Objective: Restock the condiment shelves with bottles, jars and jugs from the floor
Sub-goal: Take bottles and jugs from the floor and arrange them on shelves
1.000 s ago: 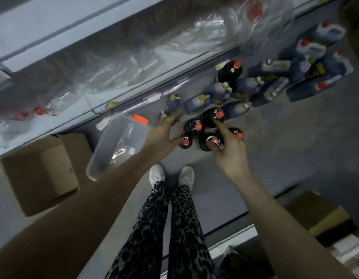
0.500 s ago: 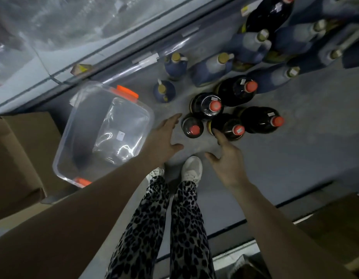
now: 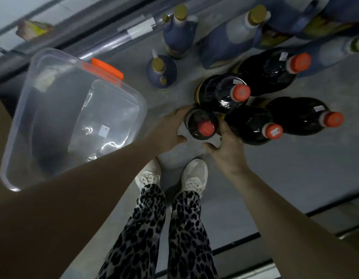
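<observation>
Down on the floor (image 3: 295, 170), just ahead of the white shoes (image 3: 194, 174), the small dark bottle (image 3: 202, 125) stands upright. The left hand (image 3: 170, 127) and right hand (image 3: 229, 146) curl round its sides. Larger dark bottles (image 3: 220, 95) crowd just behind it, and a clear bin (image 3: 53, 97) lies to its left.

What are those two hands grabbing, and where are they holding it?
The left hand and the right hand both hold the small dark bottle. They curl round its body, one on each side, not round its top.
</observation>
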